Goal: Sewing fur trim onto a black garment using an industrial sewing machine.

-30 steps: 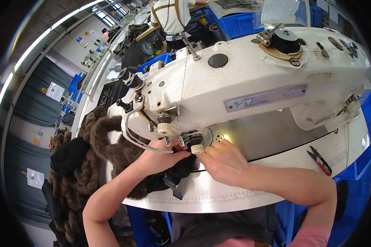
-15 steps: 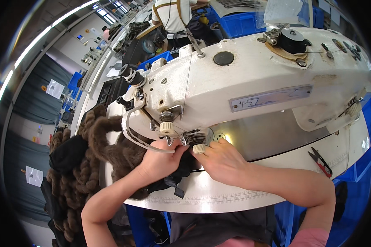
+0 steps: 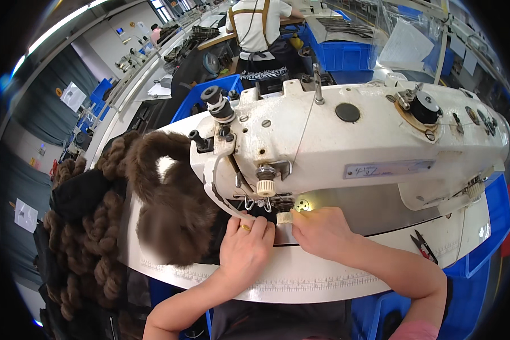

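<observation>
A white sewing machine (image 3: 317, 141) stands in front of me on a pale table. My left hand (image 3: 246, 249), with a ring on one finger, lies over the edge of black fabric (image 3: 216, 235) just left of the needle area; its fingers point away from me, laid down rather than curled. To the right of the needle area, my right hand (image 3: 327, 233) has its fingers drawn together. Its fingertips are partly behind the cream tension knob (image 3: 284, 217), so what they hold is hidden. A brown fur piece (image 3: 178, 226) joins the black fabric at the left.
Red-handled thread snips (image 3: 424, 247) lie at the table's right. A heap of brown fur pieces (image 3: 88, 249) rises along the left edge. Behind the machine are a blue bin (image 3: 192, 102) and a person (image 3: 260, 31) facing away.
My left hand has come back toward me from under the machine head, its fingers flatter. The fur piece now lies more spread at the left. The whole view has shifted.
</observation>
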Available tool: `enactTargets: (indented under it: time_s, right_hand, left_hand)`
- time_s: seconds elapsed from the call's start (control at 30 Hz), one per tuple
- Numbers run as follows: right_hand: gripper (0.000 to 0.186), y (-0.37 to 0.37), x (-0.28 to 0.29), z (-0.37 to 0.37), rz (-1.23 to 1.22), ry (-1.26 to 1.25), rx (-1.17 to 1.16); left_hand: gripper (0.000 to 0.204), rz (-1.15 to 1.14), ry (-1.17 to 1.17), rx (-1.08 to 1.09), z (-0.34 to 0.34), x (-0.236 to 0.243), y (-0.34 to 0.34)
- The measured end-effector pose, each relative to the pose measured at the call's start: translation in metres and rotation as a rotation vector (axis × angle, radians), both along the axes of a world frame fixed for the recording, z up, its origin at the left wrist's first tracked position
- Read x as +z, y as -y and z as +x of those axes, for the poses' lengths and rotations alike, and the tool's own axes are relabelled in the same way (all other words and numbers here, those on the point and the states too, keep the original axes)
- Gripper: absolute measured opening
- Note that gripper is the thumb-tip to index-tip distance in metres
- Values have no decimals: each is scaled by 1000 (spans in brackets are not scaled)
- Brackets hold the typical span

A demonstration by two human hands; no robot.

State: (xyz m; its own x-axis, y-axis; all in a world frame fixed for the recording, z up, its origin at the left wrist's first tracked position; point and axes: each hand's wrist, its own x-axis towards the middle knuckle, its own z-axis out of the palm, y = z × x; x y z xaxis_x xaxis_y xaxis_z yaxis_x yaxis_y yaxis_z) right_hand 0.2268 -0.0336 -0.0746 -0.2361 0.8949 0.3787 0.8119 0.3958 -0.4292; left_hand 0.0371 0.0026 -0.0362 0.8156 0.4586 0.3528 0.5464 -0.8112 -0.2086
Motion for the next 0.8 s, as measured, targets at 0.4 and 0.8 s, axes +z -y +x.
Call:
enactTargets:
  time_s: [0.4, 0.8]
  right_hand:
    - [5, -8, -7, 8, 285, 192, 65]
    - [12, -1, -7, 5, 174, 182, 81]
  left_hand:
    - [31, 118, 69, -12, 2, -18, 10]
    - [27, 119, 82, 12, 2, -21, 12]
